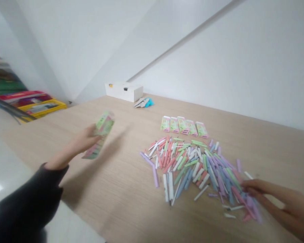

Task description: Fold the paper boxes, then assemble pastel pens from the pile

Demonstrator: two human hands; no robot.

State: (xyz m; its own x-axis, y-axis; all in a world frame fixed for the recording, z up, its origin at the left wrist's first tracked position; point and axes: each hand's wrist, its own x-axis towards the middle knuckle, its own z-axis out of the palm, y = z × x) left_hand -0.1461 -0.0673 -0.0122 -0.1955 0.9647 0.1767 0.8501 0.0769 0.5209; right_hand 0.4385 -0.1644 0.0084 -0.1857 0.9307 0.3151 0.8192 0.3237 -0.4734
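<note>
My left hand (78, 146) is closed round a green and pink paper box (105, 125), held tilted above the left part of the table and blurred by motion. My right hand (281, 199) reaches in from the right. Its thumb and fingers come together at the right edge of a loose pile of pastel pencil pieces (182, 162). What lies between those fingertips is blurred. The pile mixes pink, white, green, blue and purple barrels with thin white pieces, some dark-tipped. Behind it lie several similar green and pink boxes (182, 125) in a row.
A white box (124, 91) stands at the table's far edge, with crumpled grey and blue scraps (144, 102) beside it. The wooden table (131, 202) meets a white wall behind. Left of the table, a yellow crate (44, 108) sits lower down.
</note>
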